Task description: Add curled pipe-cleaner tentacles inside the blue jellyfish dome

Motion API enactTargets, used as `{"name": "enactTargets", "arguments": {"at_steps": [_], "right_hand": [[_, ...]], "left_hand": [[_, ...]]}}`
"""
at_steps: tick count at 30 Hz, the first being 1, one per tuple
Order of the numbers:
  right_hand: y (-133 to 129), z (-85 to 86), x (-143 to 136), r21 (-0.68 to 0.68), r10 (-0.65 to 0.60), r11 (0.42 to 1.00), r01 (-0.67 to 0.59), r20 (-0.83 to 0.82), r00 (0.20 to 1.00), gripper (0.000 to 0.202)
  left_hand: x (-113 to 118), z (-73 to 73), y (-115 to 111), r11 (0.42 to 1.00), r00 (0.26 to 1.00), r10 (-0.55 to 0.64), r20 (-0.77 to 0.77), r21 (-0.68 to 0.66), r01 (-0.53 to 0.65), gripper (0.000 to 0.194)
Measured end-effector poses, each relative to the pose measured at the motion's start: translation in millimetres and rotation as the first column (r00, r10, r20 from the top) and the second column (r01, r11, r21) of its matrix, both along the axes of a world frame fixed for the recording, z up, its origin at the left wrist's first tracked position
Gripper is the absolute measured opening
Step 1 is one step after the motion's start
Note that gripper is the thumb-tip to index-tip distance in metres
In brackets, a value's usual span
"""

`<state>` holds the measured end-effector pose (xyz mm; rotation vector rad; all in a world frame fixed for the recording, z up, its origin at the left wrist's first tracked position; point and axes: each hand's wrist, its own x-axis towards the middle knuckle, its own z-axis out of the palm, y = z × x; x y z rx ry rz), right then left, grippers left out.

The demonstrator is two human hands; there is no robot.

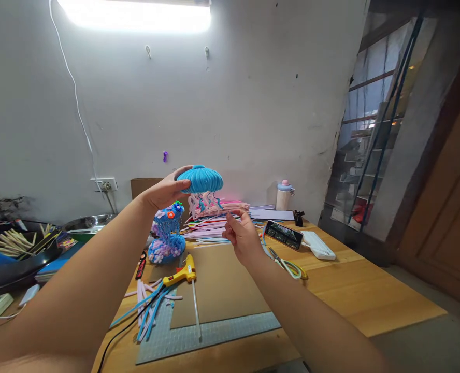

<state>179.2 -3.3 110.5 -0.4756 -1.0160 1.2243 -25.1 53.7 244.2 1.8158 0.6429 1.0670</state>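
Note:
Raised over the table, a blue pipe-cleaner jellyfish (202, 180) has a ribbed round cap with curly pink and blue tentacles hanging below. My left hand (171, 185) grips the cap from its left side, thumb in front. To the lower right, my right hand (241, 233) is closed in a pinch at the tip of a blue tentacle (218, 202). Behind my left forearm stands a blue fuzzy ornament (167, 248) covered with small flowers. A yellow hot glue gun (183, 271) with a clear glue stick rests on a brown cardboard sheet (222, 290).
Bundles of pink pipe cleaners (210, 228) lie at the back. Scissors (290, 267), a phone (283, 234), a white power bank (318, 245) and a bottle (284, 197) are on the right. Cut pipe cleaners (148, 311) lie on the cutting mat (156, 352). A bowl (88, 223) stands left.

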Motion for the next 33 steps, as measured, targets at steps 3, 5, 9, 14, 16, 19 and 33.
{"name": "enactTargets", "arguments": {"at_steps": [3,5,9,14,16,19,33], "right_hand": [[-6.6,2.1,1.4,-0.009,0.035,0.999,-0.035,-0.008,0.999,0.052],[-9.8,3.2,2.5,-0.002,0.057,0.998,-0.057,0.007,0.998,0.052],[-12.1,3.5,4.1,0.039,0.065,0.997,-0.068,0.082,0.995,0.046],[-3.3,1.4,6.4,0.089,-0.039,0.996,0.018,0.239,0.970,0.033],[3.3,0.1,7.0,0.110,-0.113,0.990,0.084,0.296,0.948,0.027],[13.4,-1.9,6.4,0.147,-0.206,0.976,0.161,0.387,0.899,0.021],[28.6,-1.4,-4.5,0.337,-0.480,0.877,0.342,0.606,0.634,0.028]], "left_hand": [[-1.2,-0.1,0.3,1.000,1.000,-0.004,0.004,-0.002,0.004,0.077],[-2.4,0.0,1.0,1.000,1.000,0.000,0.009,-0.001,0.000,0.076],[-4.1,0.1,2.0,1.000,1.000,-0.001,0.014,-0.002,0.001,0.075],[-3.7,0.8,-0.3,1.000,1.000,0.002,0.021,-0.008,-0.002,0.078],[-2.9,1.1,-1.4,1.000,1.000,0.003,0.019,-0.008,-0.003,0.077],[-1.5,1.5,-2.4,1.000,1.000,0.002,0.024,-0.010,-0.001,0.076],[1.7,1.6,-3.7,1.000,0.999,-0.014,0.036,-0.019,0.015,0.081]]}}
